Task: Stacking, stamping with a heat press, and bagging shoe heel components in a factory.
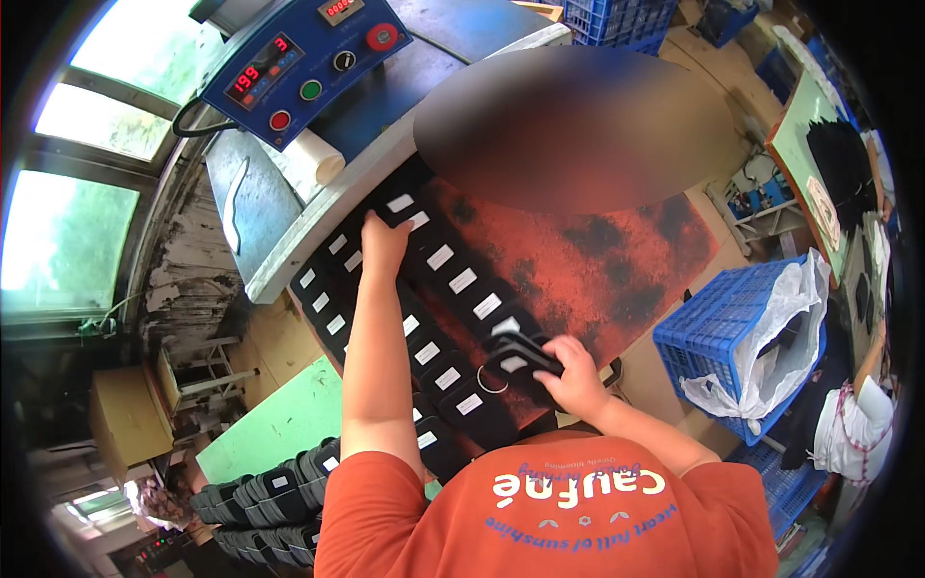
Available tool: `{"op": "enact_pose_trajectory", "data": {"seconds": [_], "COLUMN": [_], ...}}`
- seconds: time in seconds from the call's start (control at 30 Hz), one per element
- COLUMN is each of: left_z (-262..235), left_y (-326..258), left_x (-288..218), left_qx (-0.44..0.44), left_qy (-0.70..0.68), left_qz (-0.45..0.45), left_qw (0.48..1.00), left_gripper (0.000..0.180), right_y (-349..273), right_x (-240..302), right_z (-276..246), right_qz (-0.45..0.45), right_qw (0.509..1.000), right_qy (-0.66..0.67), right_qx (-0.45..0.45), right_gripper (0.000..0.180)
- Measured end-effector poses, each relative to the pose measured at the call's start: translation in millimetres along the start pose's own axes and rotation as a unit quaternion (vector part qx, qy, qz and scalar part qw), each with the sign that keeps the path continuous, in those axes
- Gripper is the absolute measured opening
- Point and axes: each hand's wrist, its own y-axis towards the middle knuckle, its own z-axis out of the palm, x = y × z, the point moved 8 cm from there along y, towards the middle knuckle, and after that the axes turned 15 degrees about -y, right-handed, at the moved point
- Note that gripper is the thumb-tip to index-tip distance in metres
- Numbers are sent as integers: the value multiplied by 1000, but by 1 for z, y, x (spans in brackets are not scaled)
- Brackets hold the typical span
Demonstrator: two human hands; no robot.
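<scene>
My left hand (385, 238) reaches to the far end of the rows, its fingertips against the black pieces and its thumb apart from the fingers. Black fabric pieces with white labels (463, 280) lie in slanting rows on the red, dark-stained board (617, 260). Nearer to me, my right hand (575, 380) is closed on the edge of a dark folded fabric piece (520, 352), lifted a little over the row's near end. A thin pale ring (492, 382) shows just left of this piece. My left forearm hides part of the rows.
A blue control box (308, 72) with lit digits and buttons stands at the far left by a pale-edged machine table (405, 130). At right is a blue crate (718, 337) with a white plastic liner. Stacked dark pieces (275, 496) sit at lower left. A blurred patch covers the far side.
</scene>
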Motion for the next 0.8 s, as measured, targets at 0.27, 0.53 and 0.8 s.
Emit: {"op": "enact_pose_trajectory", "data": {"seconds": [0.27, 0.53, 0.8], "left_z": [60, -86, -89], "left_y": [-125, -1, 6], "left_x": [-5, 68, 85], "left_qx": [293, -98, -80], "left_qy": [-419, 213, 176], "left_qz": [-229, -82, -75], "left_qw": [828, 969, 978], "left_gripper": [26, 79, 92], "right_y": [100, 61, 3], "right_x": [-3, 7, 4], "right_z": [9, 4, 24], "right_qz": [74, 155, 208], "right_qw": [892, 711, 670], "right_qy": [436, 666, 676], "right_qx": [93, 164, 226], "right_gripper": [108, 73, 80]}}
